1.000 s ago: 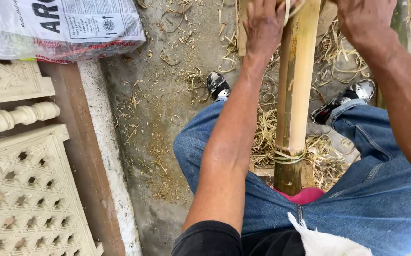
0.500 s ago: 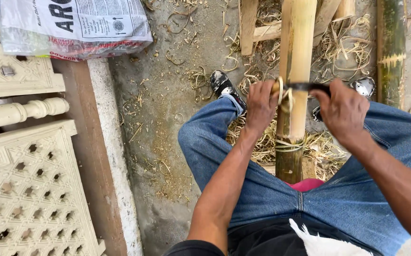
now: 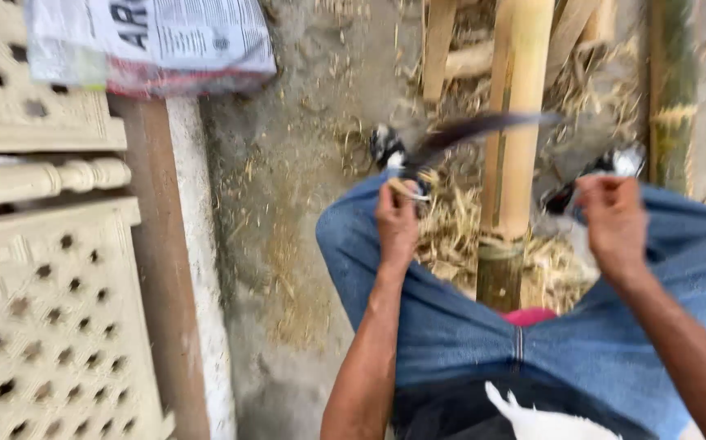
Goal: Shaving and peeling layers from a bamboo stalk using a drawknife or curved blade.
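Observation:
A yellow bamboo pole [image 3: 520, 163] stands upright between my knees, in blue jeans [image 3: 450, 326]. My left hand [image 3: 398, 224] grips the handle of a knife [image 3: 483, 126] over my left knee. Its dark blade is blurred and reaches right, across the front of the pole. Over my right knee, my right hand [image 3: 613, 228] sits apart from both knife and pole, fingers curled, with nothing visible in it. Dry bamboo shavings [image 3: 450, 236] lie around the pole's foot.
Carved cream lattice panels [image 3: 51, 326] and a turned baluster [image 3: 43, 179] lie at the left beside a brown plank [image 3: 153, 269]. A printed sack [image 3: 157, 41] lies top left. A green bamboo stem [image 3: 669, 90] and split bamboo pieces [image 3: 438, 49] stand behind the pole. My shoes [image 3: 385, 145] rest on dirt.
Both hands came down the pole with the knife held across it. Now my right hand has let go and moved right, and the knife swings in my left hand alone.

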